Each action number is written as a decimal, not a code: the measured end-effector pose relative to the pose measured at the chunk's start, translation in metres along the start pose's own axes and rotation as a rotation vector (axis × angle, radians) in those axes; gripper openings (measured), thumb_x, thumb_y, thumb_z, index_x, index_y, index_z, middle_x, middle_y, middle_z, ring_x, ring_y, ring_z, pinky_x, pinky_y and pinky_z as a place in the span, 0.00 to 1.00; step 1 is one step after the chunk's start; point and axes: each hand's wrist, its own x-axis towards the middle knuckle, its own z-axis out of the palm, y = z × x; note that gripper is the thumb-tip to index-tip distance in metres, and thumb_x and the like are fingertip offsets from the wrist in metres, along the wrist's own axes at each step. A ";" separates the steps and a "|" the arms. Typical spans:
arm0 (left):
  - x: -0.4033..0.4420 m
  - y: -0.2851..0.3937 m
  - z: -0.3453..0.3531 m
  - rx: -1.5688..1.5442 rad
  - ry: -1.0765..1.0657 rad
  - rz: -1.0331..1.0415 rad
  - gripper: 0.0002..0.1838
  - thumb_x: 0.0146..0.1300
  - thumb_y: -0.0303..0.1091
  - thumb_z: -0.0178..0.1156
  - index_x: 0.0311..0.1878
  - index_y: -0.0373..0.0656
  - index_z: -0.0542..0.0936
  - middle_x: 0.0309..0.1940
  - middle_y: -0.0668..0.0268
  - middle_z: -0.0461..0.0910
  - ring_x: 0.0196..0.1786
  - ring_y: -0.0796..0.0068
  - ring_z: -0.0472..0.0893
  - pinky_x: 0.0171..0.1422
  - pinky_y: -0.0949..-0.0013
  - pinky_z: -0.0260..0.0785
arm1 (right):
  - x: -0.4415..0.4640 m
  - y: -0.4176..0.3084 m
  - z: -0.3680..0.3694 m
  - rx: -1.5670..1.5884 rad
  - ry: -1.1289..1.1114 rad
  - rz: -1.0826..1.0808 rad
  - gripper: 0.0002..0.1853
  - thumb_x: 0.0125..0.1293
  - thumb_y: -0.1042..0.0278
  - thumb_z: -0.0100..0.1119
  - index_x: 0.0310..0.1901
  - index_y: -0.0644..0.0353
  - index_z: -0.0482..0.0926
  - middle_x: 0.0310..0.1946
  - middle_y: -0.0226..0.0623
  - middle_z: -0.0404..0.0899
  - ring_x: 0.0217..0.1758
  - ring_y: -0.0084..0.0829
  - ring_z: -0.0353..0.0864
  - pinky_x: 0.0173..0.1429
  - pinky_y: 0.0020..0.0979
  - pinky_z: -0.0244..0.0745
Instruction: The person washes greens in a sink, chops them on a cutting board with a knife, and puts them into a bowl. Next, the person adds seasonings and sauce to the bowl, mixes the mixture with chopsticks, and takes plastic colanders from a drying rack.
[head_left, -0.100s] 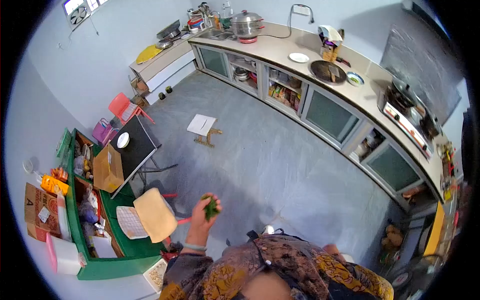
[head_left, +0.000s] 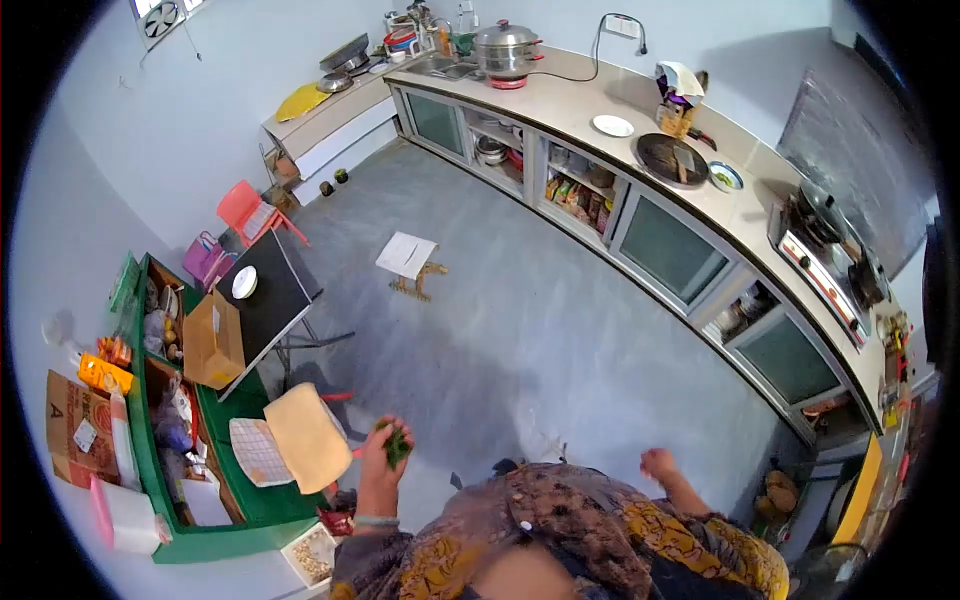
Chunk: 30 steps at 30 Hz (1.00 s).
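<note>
A bunch of green leaves point(head_left: 396, 446) is held in my left hand point(head_left: 380, 462), with the fingers wrapped round it, beside the padded chair point(head_left: 307, 438). Over the floor at the lower right is my right hand point(head_left: 660, 466), its fingers curled together; whether anything is inside is too small to see. Patterned sleeves cover both arms, and a band circles the left wrist.
A long counter point(head_left: 575, 95) curves along the back and right, with a steamer pot point(head_left: 505, 50), a round board point(head_left: 670, 160) and a stove point(head_left: 822, 285). A low stool point(head_left: 407, 255) stands mid-floor. Left are a black table point(head_left: 262, 310) and green cabinet point(head_left: 235, 540).
My right hand has come out from beside my body into fuller view. My left hand, still holding the leaves, has shifted left and slightly down. The camera view has shifted slightly.
</note>
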 end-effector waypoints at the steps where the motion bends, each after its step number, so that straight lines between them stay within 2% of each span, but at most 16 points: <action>1: 0.004 0.004 -0.013 -0.004 0.027 0.054 0.07 0.62 0.21 0.52 0.43 0.39 0.74 0.37 0.59 0.74 0.40 0.63 0.75 0.42 0.63 0.72 | 0.025 -0.042 -0.027 0.359 0.082 0.114 0.14 0.63 0.60 0.53 0.28 0.62 0.79 0.22 0.36 0.81 0.22 0.28 0.79 0.27 0.31 0.73; 5: 0.023 0.042 -0.069 -0.044 0.306 0.180 0.06 0.66 0.21 0.49 0.44 0.39 0.72 0.37 0.60 0.75 0.37 0.68 0.76 0.40 0.69 0.74 | 0.152 -0.174 -0.071 0.372 0.202 -0.089 0.13 0.63 0.62 0.53 0.30 0.63 0.80 0.21 0.36 0.80 0.24 0.25 0.80 0.28 0.29 0.74; 8: 0.089 0.061 -0.057 -0.082 0.337 0.065 0.05 0.65 0.22 0.51 0.43 0.40 0.72 0.34 0.63 0.74 0.35 0.72 0.75 0.37 0.70 0.73 | 0.204 -0.237 -0.090 0.373 0.274 -0.018 0.14 0.62 0.59 0.52 0.31 0.61 0.82 0.20 0.36 0.81 0.26 0.29 0.82 0.31 0.32 0.76; 10: 0.164 0.089 -0.034 0.074 0.295 0.003 0.04 0.63 0.22 0.53 0.41 0.40 0.73 0.31 0.64 0.73 0.33 0.75 0.73 0.34 0.73 0.70 | 0.249 -0.236 -0.078 -0.191 0.179 -0.237 0.17 0.59 0.56 0.50 0.28 0.58 0.83 0.22 0.36 0.83 0.29 0.33 0.83 0.36 0.35 0.77; 11: 0.209 0.099 -0.016 0.110 0.073 0.033 0.04 0.62 0.22 0.54 0.39 0.40 0.73 0.31 0.64 0.73 0.32 0.75 0.72 0.32 0.75 0.68 | 0.247 -0.255 -0.078 0.043 0.146 -0.051 0.18 0.62 0.55 0.46 0.33 0.60 0.82 0.34 0.51 0.82 0.38 0.54 0.80 0.46 0.49 0.75; 12: 0.258 0.105 0.005 0.051 0.153 0.107 0.03 0.62 0.23 0.54 0.38 0.40 0.73 0.31 0.64 0.73 0.31 0.75 0.72 0.31 0.75 0.67 | 0.267 -0.248 -0.070 -0.197 0.025 -0.209 0.18 0.55 0.51 0.49 0.24 0.55 0.83 0.24 0.40 0.82 0.33 0.43 0.82 0.42 0.41 0.76; 13: 0.302 0.120 0.045 0.085 0.187 0.066 0.05 0.61 0.23 0.55 0.40 0.40 0.73 0.32 0.63 0.74 0.31 0.74 0.72 0.31 0.74 0.67 | 0.265 -0.253 -0.069 -0.074 -0.090 -0.141 0.18 0.60 0.56 0.47 0.30 0.61 0.81 0.32 0.51 0.81 0.38 0.56 0.78 0.46 0.51 0.73; 14: 0.351 0.130 0.074 0.111 0.139 0.034 0.05 0.61 0.23 0.55 0.41 0.40 0.74 0.33 0.63 0.74 0.31 0.73 0.72 0.31 0.74 0.67 | 0.280 -0.240 -0.050 -0.130 0.008 -0.199 0.16 0.59 0.58 0.48 0.27 0.60 0.81 0.28 0.49 0.81 0.36 0.54 0.79 0.43 0.50 0.73; 15: 0.398 0.140 0.098 0.140 0.100 0.002 0.06 0.61 0.23 0.55 0.41 0.40 0.74 0.33 0.63 0.74 0.32 0.72 0.73 0.31 0.73 0.67 | 0.295 -0.220 -0.045 -0.179 -0.142 -0.336 0.13 0.58 0.60 0.50 0.27 0.58 0.82 0.28 0.47 0.80 0.35 0.50 0.80 0.41 0.49 0.75; 16: 0.441 0.148 0.134 0.196 0.082 0.004 0.06 0.62 0.22 0.53 0.42 0.40 0.74 0.33 0.62 0.75 0.32 0.71 0.73 0.31 0.72 0.67 | 0.272 -0.253 -0.072 -0.393 -0.097 -0.415 0.13 0.59 0.61 0.51 0.27 0.55 0.83 0.30 0.45 0.81 0.36 0.47 0.81 0.40 0.48 0.76; 17: 0.487 0.153 0.169 0.222 0.043 -0.005 0.06 0.62 0.22 0.52 0.42 0.40 0.74 0.33 0.62 0.74 0.32 0.71 0.73 0.32 0.71 0.67 | 0.329 -0.168 0.008 -0.616 -0.095 -0.426 0.12 0.59 0.61 0.52 0.29 0.55 0.84 0.32 0.43 0.82 0.38 0.45 0.81 0.41 0.47 0.76; 18: 0.532 0.157 0.200 0.247 0.004 -0.017 0.07 0.62 0.22 0.52 0.42 0.40 0.74 0.33 0.62 0.74 0.31 0.71 0.72 0.32 0.71 0.67 | 0.331 -0.157 0.017 -0.438 0.004 -0.197 0.11 0.58 0.60 0.53 0.32 0.53 0.85 0.33 0.42 0.83 0.39 0.44 0.82 0.41 0.46 0.77; 21: 0.647 0.156 0.296 0.143 -0.201 -0.049 0.08 0.61 0.21 0.50 0.43 0.38 0.74 0.32 0.62 0.72 0.32 0.71 0.71 0.33 0.71 0.66 | 0.342 -0.224 -0.041 -0.320 -0.233 0.068 0.12 0.58 0.60 0.52 0.32 0.54 0.85 0.33 0.42 0.83 0.38 0.43 0.82 0.41 0.46 0.77; 24: 0.717 0.145 0.369 -0.012 -0.263 -0.073 0.09 0.60 0.21 0.49 0.43 0.38 0.74 0.31 0.63 0.71 0.32 0.70 0.69 0.33 0.70 0.65 | 0.412 -0.274 -0.090 -0.338 -0.291 0.104 0.13 0.58 0.60 0.52 0.31 0.55 0.85 0.33 0.42 0.83 0.38 0.43 0.82 0.41 0.46 0.77; 27: 0.786 0.156 0.400 -0.103 -0.254 -0.061 0.09 0.60 0.22 0.50 0.43 0.38 0.74 0.31 0.63 0.70 0.32 0.70 0.69 0.33 0.70 0.65 | 0.503 -0.312 -0.155 -0.474 -0.296 0.021 0.13 0.58 0.60 0.51 0.31 0.56 0.85 0.32 0.42 0.83 0.37 0.43 0.82 0.41 0.45 0.77; 30: 0.830 0.181 0.381 -0.173 -0.137 -0.020 0.08 0.62 0.23 0.52 0.43 0.40 0.75 0.30 0.65 0.70 0.31 0.73 0.68 0.33 0.72 0.64 | 0.616 -0.362 -0.231 -0.848 -0.235 -0.235 0.14 0.58 0.60 0.51 0.30 0.57 0.85 0.32 0.42 0.83 0.36 0.43 0.83 0.41 0.45 0.77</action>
